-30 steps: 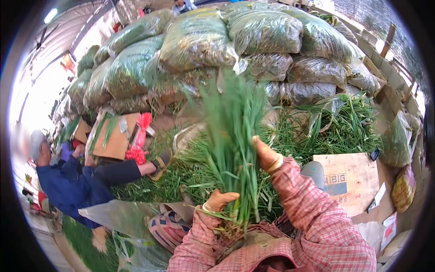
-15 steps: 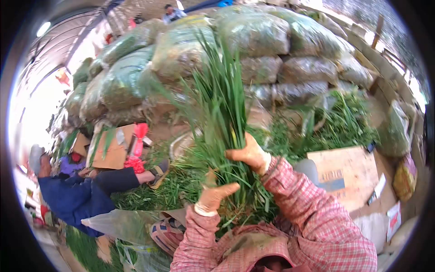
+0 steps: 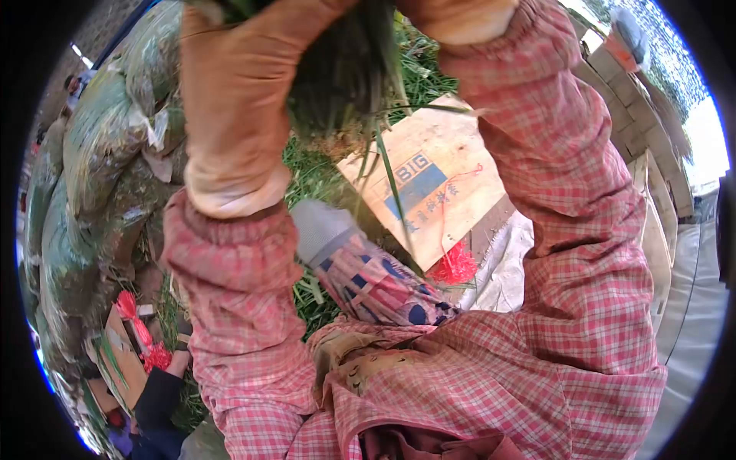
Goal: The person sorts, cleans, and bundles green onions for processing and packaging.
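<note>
A thick bunch of long, narrow green leaves (image 3: 345, 77), like chives, is held up close to the camera, its dark lower end blurred with brownish bits beneath. My left hand (image 3: 241, 92), in an orange-tan glove, grips the bunch from the left, its thumb stretched across the front. At the top edge is my right hand (image 3: 464, 17), also gloved, close to the bunch's right side; its fingers are out of frame. A few loose leaves (image 3: 395, 188) dangle below in front of a printed board (image 3: 452, 165).
Red plastic string (image 3: 454, 264) lies by the board, beside a white sack (image 3: 502, 264). My bent leg (image 3: 376, 280) is below the bunch. Stuffed plastic sacks (image 3: 100, 153) are piled at left. Another person's dark sleeve (image 3: 157, 402) shows at lower left near cardboard (image 3: 126, 376).
Both hands have risen towards the camera with the bunch, which now fills the top of the view. The left hand has closed on it. The view has turned to the right.
</note>
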{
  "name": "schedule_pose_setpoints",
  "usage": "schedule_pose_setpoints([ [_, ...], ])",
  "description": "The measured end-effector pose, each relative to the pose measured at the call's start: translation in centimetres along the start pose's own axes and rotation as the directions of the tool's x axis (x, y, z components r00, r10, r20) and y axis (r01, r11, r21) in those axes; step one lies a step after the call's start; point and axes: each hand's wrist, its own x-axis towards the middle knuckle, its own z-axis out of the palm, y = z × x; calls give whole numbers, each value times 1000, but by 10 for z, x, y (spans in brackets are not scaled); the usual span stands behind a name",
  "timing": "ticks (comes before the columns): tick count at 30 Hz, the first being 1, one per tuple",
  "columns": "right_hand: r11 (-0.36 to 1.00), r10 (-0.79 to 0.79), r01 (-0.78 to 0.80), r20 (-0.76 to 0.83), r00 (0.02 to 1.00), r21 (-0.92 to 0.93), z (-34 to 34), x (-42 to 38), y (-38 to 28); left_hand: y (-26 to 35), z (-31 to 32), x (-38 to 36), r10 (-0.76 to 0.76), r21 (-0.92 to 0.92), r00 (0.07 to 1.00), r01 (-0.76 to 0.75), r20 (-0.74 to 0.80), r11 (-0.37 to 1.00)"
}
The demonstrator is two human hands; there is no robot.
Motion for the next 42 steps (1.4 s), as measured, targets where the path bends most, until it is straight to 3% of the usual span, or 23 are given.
schedule_pose_setpoints([
  [2,986,56,-79,-154,986,-146,-32,-31,8,-27,35,-1,-145,-124,987,152,66,981],
  [3,969,98,-151,-254,962,-198,-39,-51,17,-53,44,-7,-111,-276,992,125,64,953],
  [4,947,190,-263,-336,922,-186,-46,-73,30,-73,48,-21,-319,-376,942,336,108,864],
  [5,926,271,-340,-341,900,-164,-58,-95,49,-108,41,-32,-242,5,922,253,302,968],
  [9,779,626,-613,-210,751,130,-74,-190,113,-185,57,-94,-524,-362,797,604,302,710],
  [12,778,611,-520,-233,757,351,-81,-193,111,-178,72,-81,-525,-463,790,612,317,641],
  [15,761,589,-439,-225,777,477,-89,-170,90,-169,78,-50,-383,-341,870,478,310,809],
  [17,791,507,-352,-213,835,501,-92,-155,82,-159,82,-34,-407,-252,863,482,298,839],
  [19,891,412,-338,-227,882,304,-94,-141,80,-163,85,-28,-405,-280,860,490,309,826],
  [20,937,339,-303,-237,911,174,-96,-134,83,-159,84,-23,-500,-166,795,576,344,801],
  [22,961,268,-276,-279,922,12,-93,-124,84,-156,87,-16,-488,17,791,519,370,855],
  [25,866,307,-389,-280,909,-313,-95,-117,107,-174,95,-29,-504,-362,774,628,382,689],
  [26,886,370,-440,-351,860,-144,-89,-113,103,-167,91,-23,-553,-216,737,656,388,723],
  [28,914,256,-323,-269,928,-245,-101,-106,112,-141,76,-21,-625,40,694,657,357,753],
  [29,781,295,-361,-208,932,-510,-110,-96,99,-130,63,-19,-648,146,690,640,322,754],
  [30,816,217,-258,-139,966,-517,-130,-91,102,-130,45,-21,-547,117,797,536,258,836],
  [31,843,136,-151,-68,988,-516,-149,-86,105,-130,25,-21,-428,101,885,416,186,904],
  [33,988,145,-147,-41,989,-37,-170,-77,109,-108,-15,-25,-488,7,871,489,53,872],
  [34,631,24,-24,-11,1000,-776,-163,-80,109,-105,-31,-30,-494,-15,869,494,9,869],
  [37,756,376,-512,-370,850,-408,-131,-108,172,-96,-62,-42,-492,-52,866,489,-91,871],
  [39,801,206,-367,-359,910,-473,-129,-89,136,-88,-78,-52,-498,-29,853,501,-157,865],
  [41,970,171,-222,-367,914,-100,-127,-73,106,-84,-93,-59,-484,-31,858,486,-173,873],
  [42,876,170,-325,-402,900,-356,-142,-80,112,-85,-96,-61,-475,-40,859,477,-190,878],
])
